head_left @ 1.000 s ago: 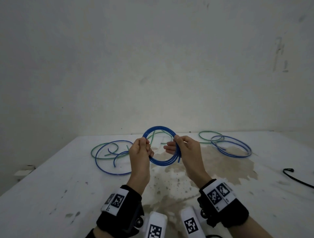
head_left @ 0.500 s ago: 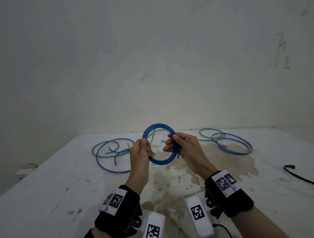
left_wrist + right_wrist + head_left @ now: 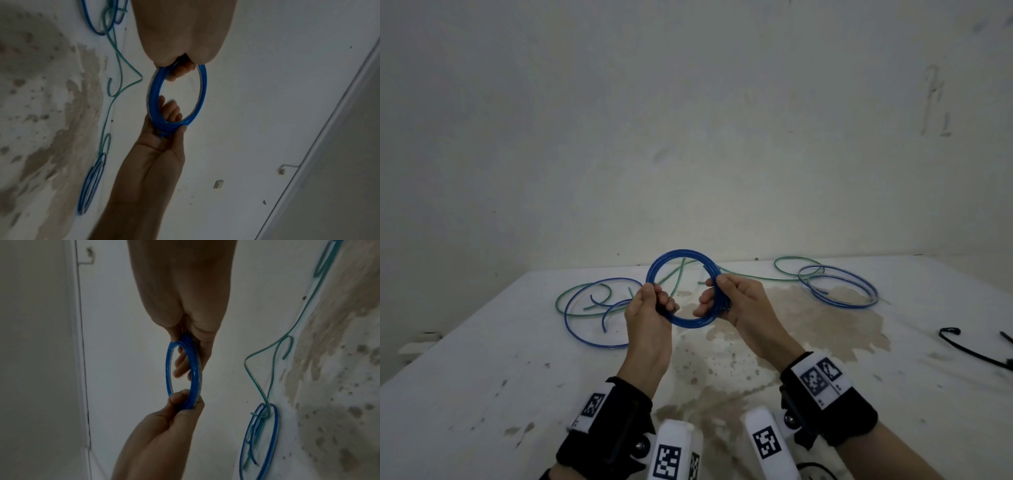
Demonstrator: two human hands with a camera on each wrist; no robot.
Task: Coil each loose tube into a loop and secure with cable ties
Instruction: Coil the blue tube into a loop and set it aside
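On the far left of the white table [image 3: 482, 359], a loose blue tube [image 3: 585, 322] lies sprawled in wide curves with a green tube [image 3: 561, 298] tangled through it, neither yet wound. Next, my left hand [image 3: 647, 311] is curled tight round the left side of the blue coil [image 3: 681, 253], which I hold upright in the air above the stained middle of the table, thumb on the near face and fingers hooked through the ring. The coil is several turns of thin, glossy plastic tubing: light, I judge, but springy and slick, the kind that wants to burst open the instant a grip slackens. My right hand [image 3: 736, 305] pinches the coil's right side, thumb over the bunched turns and fingertips poking through the ring from behind, and a cut end seems to sit just under that thumb in the left wrist view. That crossing, where the turns stack and the end tucks in, looks to me the best place to keep hold while a tie goes on. Farther right, another blue tube [image 3: 839, 287] rests in flat loops on the table, and at the right edge lies a black cable tie [image 3: 962, 349], well apart from both hands.
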